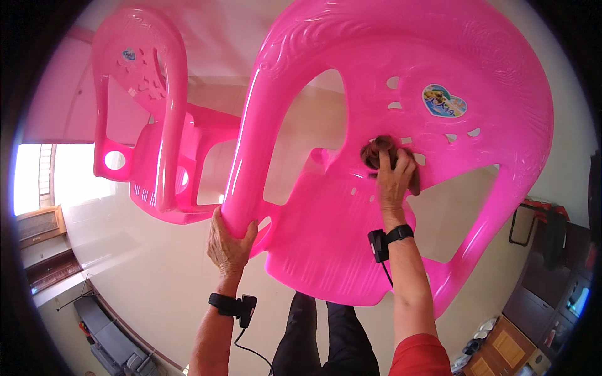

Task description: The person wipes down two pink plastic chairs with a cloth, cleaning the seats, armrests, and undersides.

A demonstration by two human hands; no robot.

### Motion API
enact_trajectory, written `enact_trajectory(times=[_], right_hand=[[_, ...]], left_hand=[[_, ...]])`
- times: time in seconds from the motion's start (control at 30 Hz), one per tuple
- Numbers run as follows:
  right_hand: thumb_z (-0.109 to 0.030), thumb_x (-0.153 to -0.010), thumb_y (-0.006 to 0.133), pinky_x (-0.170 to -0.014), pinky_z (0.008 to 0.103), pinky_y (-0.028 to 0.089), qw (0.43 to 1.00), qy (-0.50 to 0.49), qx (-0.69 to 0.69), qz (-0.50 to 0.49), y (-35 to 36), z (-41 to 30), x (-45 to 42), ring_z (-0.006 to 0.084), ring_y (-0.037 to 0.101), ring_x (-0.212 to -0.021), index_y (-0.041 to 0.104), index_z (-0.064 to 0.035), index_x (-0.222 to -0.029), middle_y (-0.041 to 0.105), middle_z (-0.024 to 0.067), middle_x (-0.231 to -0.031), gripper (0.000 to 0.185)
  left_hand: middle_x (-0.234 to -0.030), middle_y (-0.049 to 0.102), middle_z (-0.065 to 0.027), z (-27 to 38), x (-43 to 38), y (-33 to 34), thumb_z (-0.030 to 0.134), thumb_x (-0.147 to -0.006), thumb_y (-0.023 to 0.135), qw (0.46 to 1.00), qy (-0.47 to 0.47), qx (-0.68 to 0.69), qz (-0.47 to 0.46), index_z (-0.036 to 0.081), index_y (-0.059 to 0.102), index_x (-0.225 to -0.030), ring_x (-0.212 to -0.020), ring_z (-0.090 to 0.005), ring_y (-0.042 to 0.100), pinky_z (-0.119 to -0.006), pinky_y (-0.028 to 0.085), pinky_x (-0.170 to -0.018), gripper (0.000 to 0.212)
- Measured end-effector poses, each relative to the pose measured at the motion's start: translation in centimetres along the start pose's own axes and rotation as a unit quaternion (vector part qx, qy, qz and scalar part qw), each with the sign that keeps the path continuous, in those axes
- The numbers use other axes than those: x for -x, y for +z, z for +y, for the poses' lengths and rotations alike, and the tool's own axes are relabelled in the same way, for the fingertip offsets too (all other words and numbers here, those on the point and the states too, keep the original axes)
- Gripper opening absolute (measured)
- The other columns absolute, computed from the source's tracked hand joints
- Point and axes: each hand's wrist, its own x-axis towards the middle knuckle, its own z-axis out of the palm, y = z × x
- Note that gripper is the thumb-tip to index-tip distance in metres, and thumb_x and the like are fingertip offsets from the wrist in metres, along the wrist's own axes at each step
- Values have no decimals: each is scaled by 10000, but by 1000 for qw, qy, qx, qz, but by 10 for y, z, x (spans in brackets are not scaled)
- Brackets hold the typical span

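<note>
A pink plastic armchair [329,235] stands before me, its backrest pierced with small holes and bearing a heart-shaped sticker [444,101]. My left hand [230,239] grips the front end of its left armrest. With my right hand [395,174] I hold a bunched brown cloth [378,150] against the lower backrest, just above the seat. Both wrists wear black straps with small cabled devices. The cloth's underside is hidden.
A second pink plastic armchair [174,108] stands at the left. Grey furniture [110,333] lies at the lower left. Dark cabinets [538,277] and a wooden door or cabinet front [508,348] are at the right, with shoes [475,343] beside them.
</note>
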Motion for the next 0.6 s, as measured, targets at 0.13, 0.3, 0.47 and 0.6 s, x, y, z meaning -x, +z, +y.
enact_trajectory(times=[0.13,0.3,0.47,0.6], right_hand=[[23,-715,559,-751,406,423,994,40,-55,-91,7,-16,10,319,450,-861,515,-79,-1012,442,155,-944,317],[73,-666,568,-711,410,398,984,-8,-174,36,-30,-34,-61,329,455,-832,526,-73,-1014,436,167,-925,380],[3,-724,552,-786,408,363,985,-8,-98,138,-34,-40,-114,326,399,-919,544,-127,-1025,428,162,-997,328],[-21,-734,542,-779,421,392,994,-42,-85,59,5,-39,-52,341,399,-938,566,-146,-965,429,153,-1011,263]], left_hand=[[-1039,539,-142,1,-1,2,397,-626,675,1000,13,-8,8,40,396,-1154,-911,-318,539,-417,443,-723,695],[-1018,542,-141,-1,-2,-6,393,-628,679,1000,0,-17,7,38,402,-1143,-893,-318,544,-412,446,-703,684],[-1033,550,-153,-3,-1,-3,378,-645,669,1000,0,-6,-3,77,385,-1171,-901,-339,549,-447,444,-715,669],[-1014,557,-150,0,0,1,375,-647,669,1000,8,-13,8,78,385,-1171,-880,-343,555,-448,446,-706,667]])
